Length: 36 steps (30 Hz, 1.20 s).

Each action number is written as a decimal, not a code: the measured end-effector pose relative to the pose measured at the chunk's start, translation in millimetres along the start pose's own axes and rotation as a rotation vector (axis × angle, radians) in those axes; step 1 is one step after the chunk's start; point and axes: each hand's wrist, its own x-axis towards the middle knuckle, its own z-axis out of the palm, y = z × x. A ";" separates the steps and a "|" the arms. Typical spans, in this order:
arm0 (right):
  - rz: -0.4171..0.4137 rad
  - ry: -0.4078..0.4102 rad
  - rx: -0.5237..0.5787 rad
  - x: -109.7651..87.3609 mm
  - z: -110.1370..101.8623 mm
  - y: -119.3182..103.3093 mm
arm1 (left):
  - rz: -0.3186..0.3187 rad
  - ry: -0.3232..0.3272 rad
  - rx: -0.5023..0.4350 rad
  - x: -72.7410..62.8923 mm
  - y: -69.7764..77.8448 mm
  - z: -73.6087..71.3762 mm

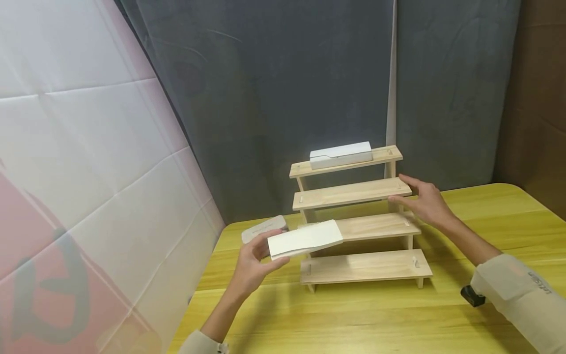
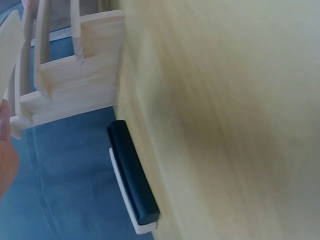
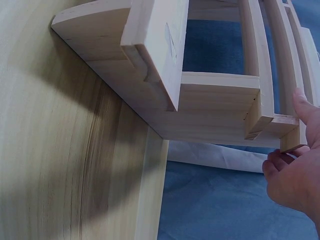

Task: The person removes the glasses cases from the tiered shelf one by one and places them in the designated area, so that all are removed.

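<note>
My left hand (image 1: 251,265) holds a slim white cardboard box (image 1: 305,239) by its left end, thumb at the near edge and fingers at the far one. The box is raised in front of the left part of a four-tier wooden display stand (image 1: 367,268), hiding part of a lower tier. My right hand (image 1: 426,200) pinches the right end of the stand's second tier from the top. In the right wrist view, the thumb lies along that board (image 3: 290,65), with the fingers (image 3: 280,160) curled by its end. Another white box (image 1: 341,155) lies on the top tier.
A flat pale case (image 1: 264,229) with rounded corners sits left of the stand, partly behind my left hand. The yellow wood-grain table (image 1: 353,319) carries the stand. Dark grey cloth (image 1: 283,98) hangs behind, and a white printed sheet (image 1: 110,172) slopes along the left.
</note>
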 end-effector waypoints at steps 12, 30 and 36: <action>-0.008 -0.001 0.011 -0.6 0.1 -0.1 | -0.056 -0.012 0.032 -27.2 -12.3 -4.9; 0.009 -0.004 0.022 -0.2 0.0 -0.9 | -0.123 -0.025 0.057 -51.8 -20.5 -20.0; 0.017 -0.007 0.019 0.2 0.2 -0.8 | -0.143 0.010 0.069 -59.0 -26.3 -29.4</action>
